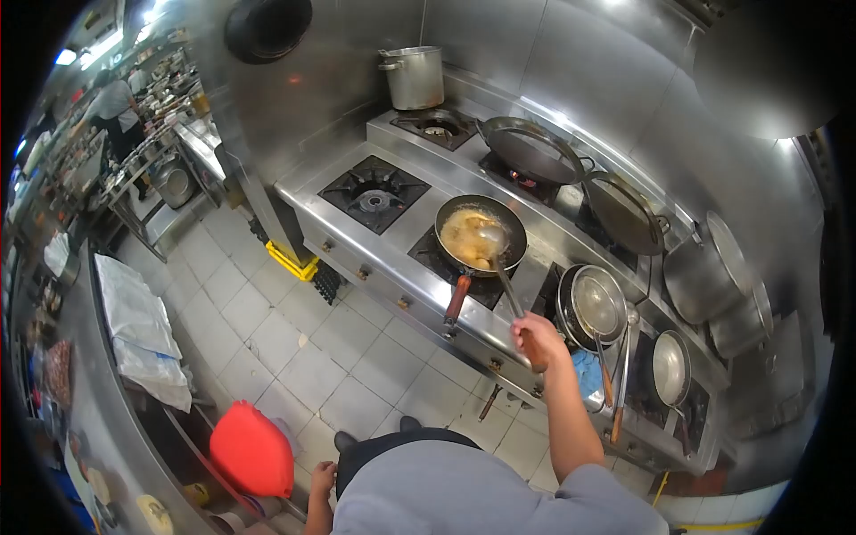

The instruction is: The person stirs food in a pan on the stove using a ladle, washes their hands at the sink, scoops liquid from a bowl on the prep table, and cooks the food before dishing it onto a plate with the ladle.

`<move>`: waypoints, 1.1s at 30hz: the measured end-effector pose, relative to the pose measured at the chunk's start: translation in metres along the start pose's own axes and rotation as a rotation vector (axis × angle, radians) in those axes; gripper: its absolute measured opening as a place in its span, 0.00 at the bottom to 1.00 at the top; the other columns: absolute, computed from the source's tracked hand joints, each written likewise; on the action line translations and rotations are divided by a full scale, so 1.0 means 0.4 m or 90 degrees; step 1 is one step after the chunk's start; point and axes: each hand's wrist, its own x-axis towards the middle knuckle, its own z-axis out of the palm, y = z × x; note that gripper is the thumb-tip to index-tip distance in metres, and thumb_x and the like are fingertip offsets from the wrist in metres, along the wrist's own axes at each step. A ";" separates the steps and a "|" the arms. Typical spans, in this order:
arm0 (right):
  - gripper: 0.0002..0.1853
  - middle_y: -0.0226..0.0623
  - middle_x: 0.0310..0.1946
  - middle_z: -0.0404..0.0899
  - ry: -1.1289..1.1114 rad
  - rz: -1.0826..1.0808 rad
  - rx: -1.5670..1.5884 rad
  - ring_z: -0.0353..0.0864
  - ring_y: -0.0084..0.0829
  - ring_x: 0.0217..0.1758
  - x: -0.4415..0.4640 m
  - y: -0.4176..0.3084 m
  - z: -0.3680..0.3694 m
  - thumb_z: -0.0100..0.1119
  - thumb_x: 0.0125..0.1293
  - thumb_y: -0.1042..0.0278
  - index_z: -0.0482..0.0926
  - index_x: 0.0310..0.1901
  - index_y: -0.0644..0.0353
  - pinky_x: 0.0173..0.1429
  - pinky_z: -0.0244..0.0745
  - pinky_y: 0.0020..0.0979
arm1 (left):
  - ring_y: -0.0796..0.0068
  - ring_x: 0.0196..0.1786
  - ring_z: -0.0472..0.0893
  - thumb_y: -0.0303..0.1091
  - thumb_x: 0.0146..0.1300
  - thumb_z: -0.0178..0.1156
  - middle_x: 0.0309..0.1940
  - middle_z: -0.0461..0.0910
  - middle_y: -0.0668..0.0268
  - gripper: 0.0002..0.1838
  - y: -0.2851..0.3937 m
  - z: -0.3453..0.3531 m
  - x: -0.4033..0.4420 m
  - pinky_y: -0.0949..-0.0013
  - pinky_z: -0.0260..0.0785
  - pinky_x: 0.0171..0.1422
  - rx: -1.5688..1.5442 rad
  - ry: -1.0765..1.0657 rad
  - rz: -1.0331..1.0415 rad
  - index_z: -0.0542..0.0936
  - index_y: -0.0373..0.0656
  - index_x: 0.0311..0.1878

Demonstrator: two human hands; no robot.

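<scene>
My right hand (539, 337) is closed around the wooden handle of a ladle (506, 285). The ladle's metal bowl rests in a black frying pan (515, 221), among bubbling yellowish liquid and food (465, 234). The pan sits on a front burner, its wooden handle (457, 303) pointing toward me and untouched. Down at my side hangs my left hand (323, 477), close to a red plastic object (252, 448). I see nothing held in it, but its fingers are too small and foreshortened to read.
Beside the pan are stacked pans with a strainer (596, 303) and a blue cloth (587, 373). Large woks (535, 152) occupy the back burners, near a tall pot (415, 78). Another pan (670, 366) stands at right. A steel counter (116, 428) lies to my left; a person (116, 102) is far off.
</scene>
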 end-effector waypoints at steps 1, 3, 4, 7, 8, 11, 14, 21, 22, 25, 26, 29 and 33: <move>0.09 0.32 0.27 0.73 -0.063 0.047 0.216 0.76 0.28 0.23 0.009 -0.006 -0.030 0.59 0.65 0.71 0.71 0.45 0.59 0.27 0.74 0.31 | 0.67 0.37 0.83 0.37 0.66 0.64 0.41 0.86 0.59 0.19 0.011 -0.003 -0.017 0.65 0.76 0.37 0.070 -0.005 -0.016 0.81 0.35 0.55; 0.10 0.32 0.27 0.74 -0.086 0.018 0.255 0.76 0.27 0.21 0.039 0.021 -0.053 0.58 0.66 0.72 0.70 0.46 0.58 0.26 0.73 0.30 | 0.68 0.36 0.83 0.37 0.66 0.63 0.40 0.85 0.60 0.18 0.037 -0.003 -0.044 0.65 0.75 0.34 0.138 -0.010 -0.026 0.81 0.36 0.55; 0.09 0.32 0.27 0.75 -0.037 -0.043 0.058 0.76 0.27 0.21 0.057 0.045 -0.040 0.59 0.66 0.70 0.70 0.45 0.58 0.26 0.73 0.29 | 0.68 0.35 0.83 0.38 0.67 0.63 0.39 0.85 0.60 0.18 0.048 -0.002 -0.054 0.64 0.75 0.33 0.162 -0.021 -0.058 0.81 0.37 0.55; 0.08 0.29 0.26 0.76 0.066 -0.054 -0.150 0.77 0.23 0.24 0.015 0.024 0.083 0.59 0.66 0.68 0.73 0.45 0.56 0.25 0.69 0.27 | 0.67 0.32 0.83 0.39 0.68 0.63 0.36 0.84 0.62 0.17 0.015 -0.005 -0.025 0.64 0.75 0.31 0.149 -0.036 -0.098 0.82 0.38 0.53; 0.08 0.29 0.26 0.76 0.039 -0.040 -0.062 0.77 0.23 0.24 0.015 0.018 0.091 0.59 0.66 0.68 0.73 0.44 0.55 0.25 0.69 0.26 | 0.68 0.31 0.82 0.39 0.68 0.63 0.36 0.84 0.62 0.17 0.026 -0.003 -0.030 0.65 0.75 0.31 0.121 -0.034 -0.098 0.81 0.38 0.54; 0.05 0.29 0.26 0.76 0.008 0.013 0.136 0.75 0.23 0.22 0.013 -0.028 0.085 0.57 0.66 0.69 0.72 0.41 0.55 0.24 0.67 0.26 | 0.69 0.29 0.82 0.39 0.69 0.63 0.35 0.84 0.62 0.17 0.070 0.004 -0.045 0.66 0.74 0.29 0.120 -0.039 -0.075 0.81 0.38 0.54; 0.05 0.30 0.26 0.76 0.048 -0.091 0.012 0.74 0.25 0.21 0.103 0.038 0.056 0.57 0.66 0.68 0.72 0.40 0.56 0.24 0.67 0.27 | 0.70 0.28 0.81 0.40 0.70 0.63 0.35 0.84 0.61 0.18 0.136 0.000 -0.043 0.67 0.73 0.28 0.154 -0.059 -0.044 0.81 0.37 0.55; 0.07 0.32 0.25 0.76 -0.034 0.051 0.173 0.77 0.29 0.20 0.045 -0.002 0.101 0.59 0.67 0.67 0.72 0.42 0.56 0.25 0.72 0.31 | 0.72 0.29 0.80 0.42 0.70 0.62 0.40 0.84 0.62 0.21 0.201 -0.054 0.042 0.69 0.72 0.27 0.150 -0.058 -0.042 0.78 0.39 0.60; 0.06 0.31 0.25 0.76 -0.003 0.005 0.170 0.76 0.28 0.21 0.068 0.010 0.097 0.58 0.67 0.68 0.71 0.41 0.55 0.24 0.70 0.31 | 0.72 0.29 0.80 0.42 0.70 0.62 0.40 0.84 0.62 0.21 0.209 -0.066 0.052 0.69 0.72 0.27 0.153 -0.060 -0.040 0.78 0.39 0.60; 0.06 0.29 0.26 0.76 0.051 -0.071 0.061 0.74 0.25 0.22 0.107 0.054 0.127 0.58 0.68 0.68 0.71 0.41 0.55 0.25 0.69 0.28 | 0.71 0.29 0.80 0.42 0.70 0.62 0.41 0.84 0.62 0.22 0.212 -0.116 0.105 0.69 0.71 0.27 0.177 -0.078 -0.030 0.77 0.40 0.61; 0.06 0.30 0.25 0.76 0.045 -0.064 0.041 0.75 0.26 0.21 0.084 0.045 0.164 0.58 0.68 0.68 0.71 0.40 0.56 0.24 0.70 0.29 | 0.71 0.29 0.80 0.42 0.70 0.62 0.41 0.84 0.62 0.22 0.206 -0.133 0.122 0.69 0.71 0.27 0.135 -0.072 -0.035 0.77 0.40 0.61; 0.06 0.30 0.25 0.75 0.044 -0.008 0.113 0.75 0.27 0.20 0.011 -0.005 0.192 0.59 0.68 0.69 0.71 0.40 0.58 0.24 0.73 0.30 | 0.71 0.29 0.80 0.41 0.70 0.62 0.40 0.84 0.62 0.21 0.250 -0.157 0.117 0.69 0.71 0.26 0.133 -0.066 -0.048 0.77 0.40 0.61; 0.09 0.31 0.27 0.76 0.048 -0.079 0.135 0.75 0.28 0.21 0.089 0.056 0.173 0.60 0.67 0.68 0.70 0.43 0.58 0.25 0.74 0.31 | 0.71 0.28 0.80 0.40 0.70 0.62 0.40 0.84 0.61 0.20 0.245 -0.180 0.148 0.68 0.71 0.26 0.158 -0.066 -0.057 0.78 0.39 0.60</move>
